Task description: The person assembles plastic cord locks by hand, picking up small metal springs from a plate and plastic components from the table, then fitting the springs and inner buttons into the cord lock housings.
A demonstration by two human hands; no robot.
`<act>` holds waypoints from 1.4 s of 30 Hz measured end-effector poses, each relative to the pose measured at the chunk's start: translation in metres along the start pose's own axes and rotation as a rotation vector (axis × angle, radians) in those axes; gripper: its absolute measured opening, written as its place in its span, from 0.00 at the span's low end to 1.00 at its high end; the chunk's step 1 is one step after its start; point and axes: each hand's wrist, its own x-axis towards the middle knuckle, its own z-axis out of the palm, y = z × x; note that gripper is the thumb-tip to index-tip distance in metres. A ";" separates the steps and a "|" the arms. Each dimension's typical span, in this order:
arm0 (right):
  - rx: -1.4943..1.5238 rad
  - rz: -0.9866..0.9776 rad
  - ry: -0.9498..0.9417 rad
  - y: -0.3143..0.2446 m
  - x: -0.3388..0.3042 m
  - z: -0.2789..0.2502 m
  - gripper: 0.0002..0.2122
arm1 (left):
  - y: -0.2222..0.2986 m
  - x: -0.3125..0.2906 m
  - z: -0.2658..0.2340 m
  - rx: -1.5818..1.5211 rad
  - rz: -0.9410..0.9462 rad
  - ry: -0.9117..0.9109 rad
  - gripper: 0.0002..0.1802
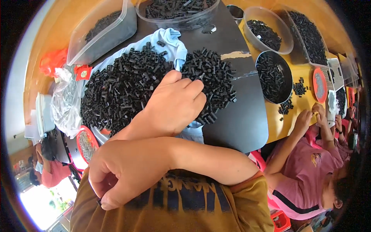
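My forearms cross in front of my body, the right one over the left. My left hand [178, 98] rests over the black plastic pieces with its fingers curled closed; a tiny shiny metal bit [201, 76] shows by its fingertips, and what they grip is hidden. My right hand [129, 168] is at the left, low before my shirt, thumb and fingers pinched around a small black piece [99, 202], mostly covered. A large heap of short black tubular plastic pieces [119, 83] lies on a light blue cloth [176, 42], and a smaller heap [210, 67] sits to its right.
Tubs of black parts [177, 17] stand along the far side of the dark table [247, 123]. A clear plastic bag [65, 104] and a red dish of small metal parts [87, 143] are at left. Rightward, a person in pink [301, 170] works at a yellow table [278, 125] with a black bowl [273, 77].
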 end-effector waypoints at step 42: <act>-0.253 -0.069 0.839 0.014 0.005 -0.028 0.07 | -0.039 -0.127 -0.073 -1.653 -0.598 0.768 0.06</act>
